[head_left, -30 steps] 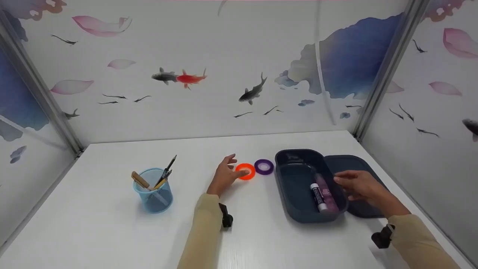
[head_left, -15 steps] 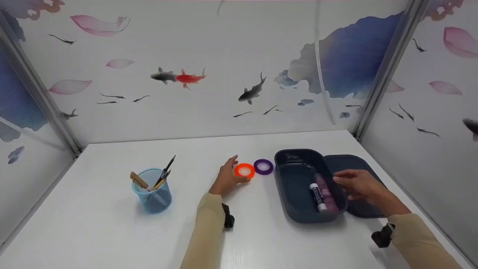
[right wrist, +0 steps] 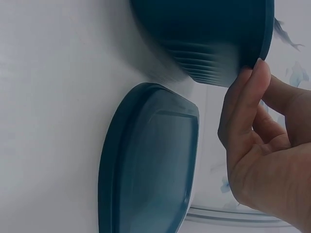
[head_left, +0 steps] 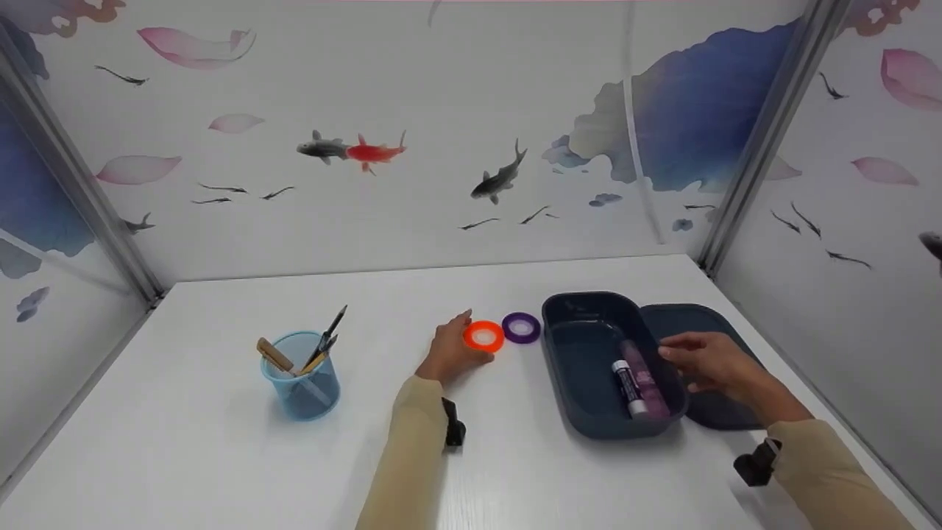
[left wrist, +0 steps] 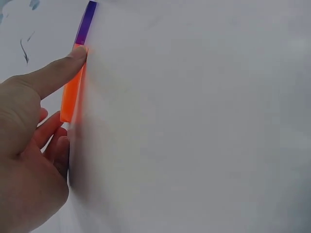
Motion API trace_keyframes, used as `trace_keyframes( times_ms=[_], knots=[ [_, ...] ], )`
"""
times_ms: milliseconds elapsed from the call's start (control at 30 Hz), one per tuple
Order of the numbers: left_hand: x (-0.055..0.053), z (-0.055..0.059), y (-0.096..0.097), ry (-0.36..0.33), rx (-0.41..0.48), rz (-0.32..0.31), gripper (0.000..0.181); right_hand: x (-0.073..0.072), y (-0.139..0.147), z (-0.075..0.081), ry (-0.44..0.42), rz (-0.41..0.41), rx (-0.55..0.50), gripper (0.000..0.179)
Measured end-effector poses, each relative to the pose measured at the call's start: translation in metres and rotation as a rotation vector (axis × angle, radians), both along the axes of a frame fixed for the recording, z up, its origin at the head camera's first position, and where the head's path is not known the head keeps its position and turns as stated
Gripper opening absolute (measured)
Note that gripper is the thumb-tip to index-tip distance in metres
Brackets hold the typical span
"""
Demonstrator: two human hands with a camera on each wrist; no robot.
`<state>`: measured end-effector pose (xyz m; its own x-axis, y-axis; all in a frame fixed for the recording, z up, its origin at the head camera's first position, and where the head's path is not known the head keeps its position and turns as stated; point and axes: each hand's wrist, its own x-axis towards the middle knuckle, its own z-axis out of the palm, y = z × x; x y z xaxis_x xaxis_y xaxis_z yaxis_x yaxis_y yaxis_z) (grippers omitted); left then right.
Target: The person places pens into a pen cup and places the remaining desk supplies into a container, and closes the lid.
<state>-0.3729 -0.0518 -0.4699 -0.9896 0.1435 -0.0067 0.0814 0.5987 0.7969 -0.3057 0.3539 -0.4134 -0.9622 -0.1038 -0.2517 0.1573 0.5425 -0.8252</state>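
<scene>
My left hand (head_left: pixel 452 355) is round an orange roll of tape (head_left: pixel 468 337) on the table, the thumb on its near side and the fingers beyond it. In the left wrist view the thumb presses the side of the orange roll (left wrist: pixel 73 94). A purple roll of tape (head_left: pixel 521 328) lies right beside it. My right hand (head_left: pixel 715 364) holds the right rim of a dark blue box (head_left: pixel 578 425) with thumb and fingertips. The right wrist view shows the fingertips at the rim of the box (right wrist: pixel 214 43). Inside lie a glue stick (head_left: pixel 628 389) and a purple bottle (head_left: pixel 644 379).
Partly behind the box and under my right hand lies a dark blue lid (head_left: pixel 725 412). At the left stands a light blue cup (head_left: pixel 305 397) with a pencil and other tools. A patterned wall (head_left: pixel 434 235) bounds the white table (head_left: pixel 184 456) at the back.
My left thumb has come off the orange roll's top to its near side, and the hand has closed round the roll. My right hand stays at the box rim.
</scene>
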Motion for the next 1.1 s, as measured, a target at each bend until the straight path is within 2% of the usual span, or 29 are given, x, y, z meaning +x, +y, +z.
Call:
trace_keyframes(
  times_ms=[200, 467, 800, 967, 1100],
  knots=[
    [0.000, 0.004, 0.005, 0.003, -0.102, 0.002, 0.083, -0.001, 0.001, -0.001, -0.002, 0.001, -0.009, 0.066],
    [0.005, 0.009, 0.008, -0.009, -0.113, 0.030, 0.081, 0.000, -0.001, 0.000, -0.004, -0.003, -0.010, 0.066],
    [0.004, 0.018, 0.004, -0.061, -0.187, -0.052, 0.086, 0.001, -0.001, -0.001, 0.000, -0.020, -0.001, 0.065],
    [0.004, 0.020, -0.003, -0.026, -0.196, -0.107, 0.084, 0.000, -0.002, -0.002, 0.020, -0.019, -0.003, 0.063],
    [0.008, 0.022, -0.005, -0.019, -0.173, -0.103, 0.082, 0.001, -0.001, -0.002, 0.022, -0.024, -0.014, 0.063]
  ],
)
